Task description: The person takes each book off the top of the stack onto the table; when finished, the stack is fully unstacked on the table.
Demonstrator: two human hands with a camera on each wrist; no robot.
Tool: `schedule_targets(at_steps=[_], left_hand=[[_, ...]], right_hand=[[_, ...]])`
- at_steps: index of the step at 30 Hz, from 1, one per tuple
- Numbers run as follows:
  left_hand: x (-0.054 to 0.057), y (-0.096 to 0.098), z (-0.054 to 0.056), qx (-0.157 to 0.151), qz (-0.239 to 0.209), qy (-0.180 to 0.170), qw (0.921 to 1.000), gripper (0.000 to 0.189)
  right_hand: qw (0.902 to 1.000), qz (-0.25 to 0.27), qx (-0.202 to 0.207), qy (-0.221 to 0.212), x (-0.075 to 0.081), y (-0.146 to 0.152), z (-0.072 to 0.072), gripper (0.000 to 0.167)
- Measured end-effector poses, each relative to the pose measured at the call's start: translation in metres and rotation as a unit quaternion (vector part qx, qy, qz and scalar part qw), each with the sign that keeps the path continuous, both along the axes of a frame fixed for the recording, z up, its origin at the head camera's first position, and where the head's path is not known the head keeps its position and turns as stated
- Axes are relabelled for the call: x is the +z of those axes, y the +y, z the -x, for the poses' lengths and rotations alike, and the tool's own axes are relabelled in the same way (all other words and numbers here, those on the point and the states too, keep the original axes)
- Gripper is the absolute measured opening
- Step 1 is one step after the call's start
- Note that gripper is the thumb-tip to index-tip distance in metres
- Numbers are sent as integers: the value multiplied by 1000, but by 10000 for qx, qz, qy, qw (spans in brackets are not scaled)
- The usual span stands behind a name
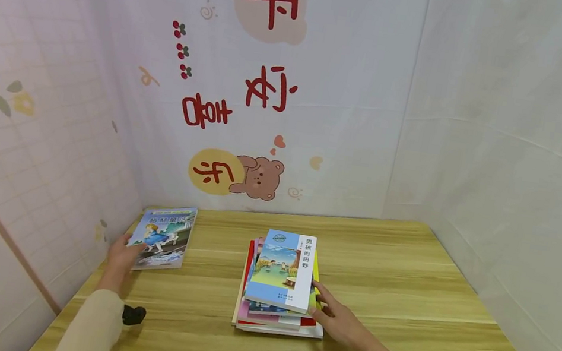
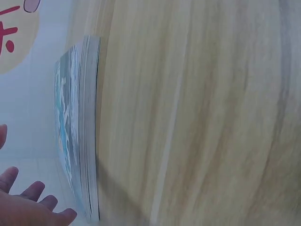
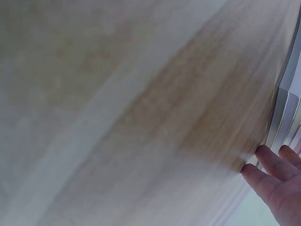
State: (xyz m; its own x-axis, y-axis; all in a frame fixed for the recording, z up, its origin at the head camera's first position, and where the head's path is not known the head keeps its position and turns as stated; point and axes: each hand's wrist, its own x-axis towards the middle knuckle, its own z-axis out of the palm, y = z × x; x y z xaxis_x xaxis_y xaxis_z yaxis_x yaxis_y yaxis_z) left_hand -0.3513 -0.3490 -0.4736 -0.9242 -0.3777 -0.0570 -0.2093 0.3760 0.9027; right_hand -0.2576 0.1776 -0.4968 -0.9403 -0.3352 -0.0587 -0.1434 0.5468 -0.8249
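Observation:
At the table's far left lies a book (image 1: 164,238) with a girl in a blue dress on its cover. My left hand (image 1: 121,255) is at its near left corner; in the left wrist view the fingers (image 2: 33,191) are spread beside the book's pages (image 2: 89,132), not curled round it. Near the middle stands a stack of books (image 1: 281,329), topped by a blue and white book (image 1: 279,268) with an outdoor scene. My right hand (image 1: 338,323) is at the stack's right side. Its extended fingers (image 3: 263,181) reach the lower edges; whether they press them I cannot tell.
The wooden table (image 1: 402,312) carries the books. A white printed cloth (image 1: 347,89) hangs behind it, and more cloth walls close the left and right sides. The books in the stack lie slightly askew, with red, yellow and pink edges showing.

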Motion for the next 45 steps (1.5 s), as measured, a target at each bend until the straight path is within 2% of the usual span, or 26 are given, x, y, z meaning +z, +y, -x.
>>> schedule_targets(at_steps=[3,9,14,20,33,38,45], left_hand=[[2,7,0,-68,9,6,10000,75],[9,28,1,-480,-212,110,9986,75],[13,54,0,-798,-450,143,9957,74],[11,87,-4,-1213,-883,220,9884,72],[16,156,-28,-1700,-1576,318,9722,64],[16,179,-37,-1871,-1651,375,9676,60],[12,203,-54,-2121,-1750,216,9612,59]], right_hand=[[10000,8,19,-8,1,1,-1,68],[10000,70,25,-36,4,2,-3,69],[10000,34,11,14,5,3,-3,69],[10000,56,60,16,3,5,-4,68],[10000,31,60,10,2,1,-6,68],[10000,-26,21,-3,2,0,-6,68],[10000,-62,34,43,4,0,-5,68]])
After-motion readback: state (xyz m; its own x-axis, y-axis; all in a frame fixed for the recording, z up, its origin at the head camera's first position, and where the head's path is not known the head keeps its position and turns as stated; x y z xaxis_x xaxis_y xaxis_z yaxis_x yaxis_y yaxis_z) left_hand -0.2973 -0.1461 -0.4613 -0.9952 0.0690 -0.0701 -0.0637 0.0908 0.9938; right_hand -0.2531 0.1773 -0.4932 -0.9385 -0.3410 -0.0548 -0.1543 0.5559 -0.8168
